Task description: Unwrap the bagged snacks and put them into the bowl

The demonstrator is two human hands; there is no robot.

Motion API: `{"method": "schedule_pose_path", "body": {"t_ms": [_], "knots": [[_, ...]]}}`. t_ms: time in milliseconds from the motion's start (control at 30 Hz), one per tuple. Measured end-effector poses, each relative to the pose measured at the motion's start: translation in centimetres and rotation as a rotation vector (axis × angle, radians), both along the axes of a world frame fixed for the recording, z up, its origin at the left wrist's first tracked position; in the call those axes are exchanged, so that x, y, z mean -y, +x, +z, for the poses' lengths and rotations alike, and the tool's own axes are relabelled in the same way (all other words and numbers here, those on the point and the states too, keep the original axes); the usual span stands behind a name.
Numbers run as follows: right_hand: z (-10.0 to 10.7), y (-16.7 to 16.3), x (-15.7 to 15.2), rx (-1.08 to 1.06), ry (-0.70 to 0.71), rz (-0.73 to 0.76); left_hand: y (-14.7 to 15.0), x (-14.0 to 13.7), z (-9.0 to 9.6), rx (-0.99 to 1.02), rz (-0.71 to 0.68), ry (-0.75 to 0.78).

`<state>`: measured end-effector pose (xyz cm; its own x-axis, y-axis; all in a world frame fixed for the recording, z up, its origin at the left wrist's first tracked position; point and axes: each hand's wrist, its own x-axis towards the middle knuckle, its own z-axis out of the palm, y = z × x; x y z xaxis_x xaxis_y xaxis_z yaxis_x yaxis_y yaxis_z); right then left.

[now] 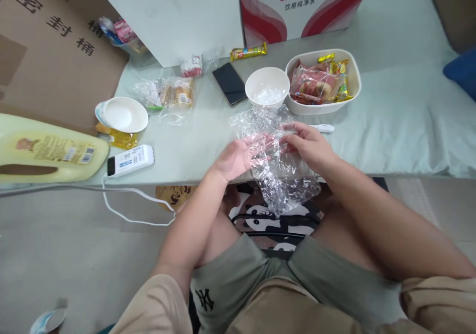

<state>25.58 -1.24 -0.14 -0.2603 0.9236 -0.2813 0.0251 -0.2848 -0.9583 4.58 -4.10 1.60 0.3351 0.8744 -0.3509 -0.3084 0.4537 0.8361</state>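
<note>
Grey-green shorts (230,274) sit closest; left hand (238,155), fingers spread, showing through crinkled clear plastic film (278,167) that hangs between both hands over the sheet's edge (193,177); right hand (312,148) pinches it, snack-filled white tub (323,108) just beyond.

The pale green cloth (394,100) bears a phone (229,83), round bowl (267,79) and oblong tub (316,109).

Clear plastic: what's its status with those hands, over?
Right hand pinching clear plastic. Left hand open, partly seen through it. White bowl close beyond.
</note>
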Motion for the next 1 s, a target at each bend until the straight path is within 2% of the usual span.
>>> {"method": "schedule_pose_path", "body": {"t_ms": [100,233,300,367,500,567,667,733,833,900,1000], "knots": [[-0.2,0.0,0.0,0.045,-0.039,0.007,0.0,-0.2,-0.6,-0.045,0.021,-0.041],[-0.1,0.2,0.1,0.077,-0.060,0.058,-0.7,-1.0,-0.9,-0.268,0.146,-0.109],[0.1,0.2,0.1,0.078,-0.068,0.070,-1.2,-1.3,-0.8,-0.332,0.202,-0.082],[0.4,0.1,0.2,0.073,-0.079,0.064,-1.5,-1.4,-0.8,-0.311,0.239,-0.035],[0.7,-0.1,0.3,0.031,-0.089,0.022,-1.6,-1.0,-0.9,-0.162,0.142,-0.034],[0.5,-0.1,0.3,0.006,-0.074,0.041,-1.4,-0.8,-1.0,-0.214,0.054,-0.058],[0.0,0.1,0.3,-0.039,-0.035,0.084,-1.6,-0.5,-0.9,-0.346,-0.065,-0.041],[-0.3,0.3,0.4,-0.098,-0.010,0.105,-2.1,-0.3,-0.6,-0.348,-0.100,0.009],[-0.4,0.7,0.6,-0.195,0.054,0.113,-3.1,0.0,-0.1,-0.231,-0.073,0.089],[-0.5,0.9,0.6,-0.219,0.145,0.117,-3.5,0.1,0.0,-0.165,-0.039,0.131],[-1.2,1.0,0.2,-0.099,0.336,0.075,-3.5,-0.5,-0.8,-0.217,0.056,0.200]]}}
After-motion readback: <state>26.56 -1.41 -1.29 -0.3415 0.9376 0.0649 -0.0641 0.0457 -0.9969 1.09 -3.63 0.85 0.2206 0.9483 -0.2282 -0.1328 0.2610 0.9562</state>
